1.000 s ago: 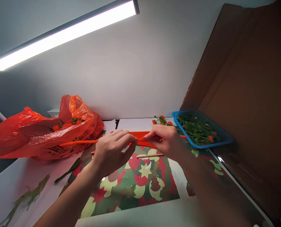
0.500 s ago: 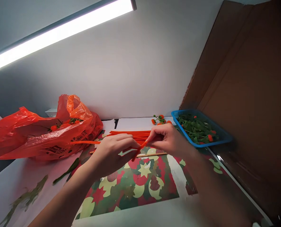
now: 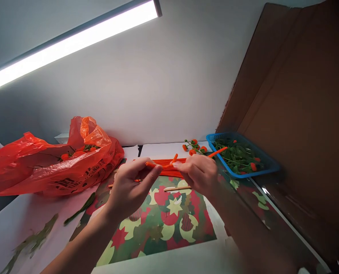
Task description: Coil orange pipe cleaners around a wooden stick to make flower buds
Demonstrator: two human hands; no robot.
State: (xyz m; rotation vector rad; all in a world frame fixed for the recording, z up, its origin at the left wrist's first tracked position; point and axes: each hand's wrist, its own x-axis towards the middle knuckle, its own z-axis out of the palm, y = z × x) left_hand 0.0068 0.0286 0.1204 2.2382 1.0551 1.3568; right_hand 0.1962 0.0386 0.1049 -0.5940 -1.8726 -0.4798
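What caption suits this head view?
Left hand and right hand pinch an orange pipe cleaner over patterned paper beside a red bag.

We note orange pipe cleaner [image 3: 158, 165] between fingers [image 3: 149, 174]; orange bundle [image 3: 166, 173] just behind; red-green-cream star-patterned paper [image 3: 163, 224] below; blue basket [image 3: 245, 176] right; red bag [image 3: 43, 167] left.

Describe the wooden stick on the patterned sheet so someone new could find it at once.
Start at the red-and-green star-patterned sheet mid-table. At its far end lies a bundle of orange pipe cleaners; the wooden stick lies flat just in front of it, below the right hand. It alone is pale, smooth and bare, while its neighbours are fuzzy orange.
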